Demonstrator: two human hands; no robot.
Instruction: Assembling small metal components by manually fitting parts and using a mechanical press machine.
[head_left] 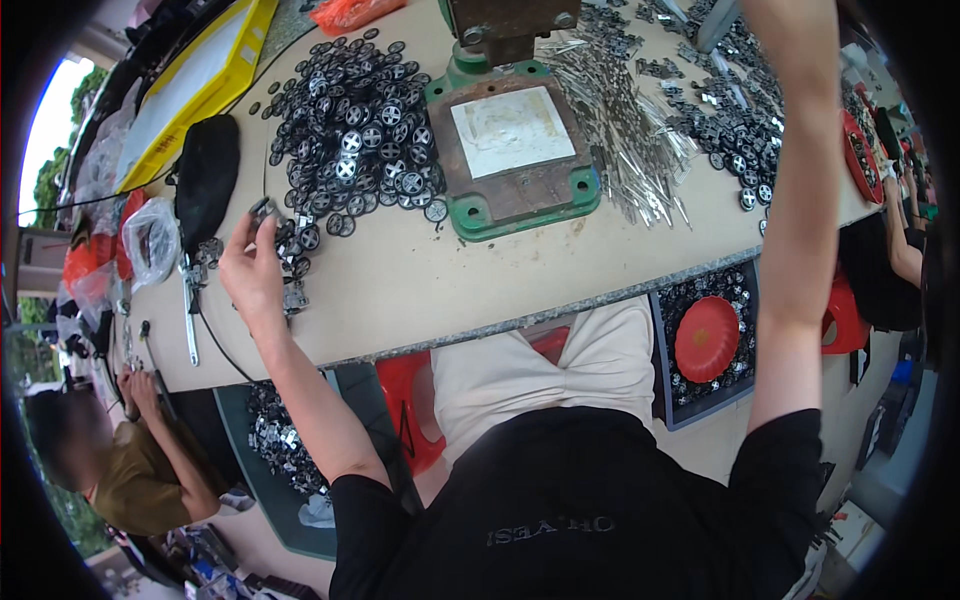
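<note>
My left hand (250, 275) is raised over the left part of the table, thumb and fingers pinched on a small dark part (262, 209). Its exact kind is too small to make out. Close by lie a few small black wheels (308, 238) and small metal pieces (295, 297). My right forearm (800, 230) reaches far forward along the right side. The hand at its end is beyond the upper edge of the view. Between my arms stands a bench machine with a green base (525, 218), and a white sheet (513, 130) lies on its brown plate.
A heap of small black wheels with silver spokes (375, 140) lies left of the machine; thin metal pins (640, 150) lie right. A yellow tray (205, 80) is at far left. Below the table edge are a parts bin (235, 440) and a crate with a red dish (708, 338). Another person (150, 470) works at left.
</note>
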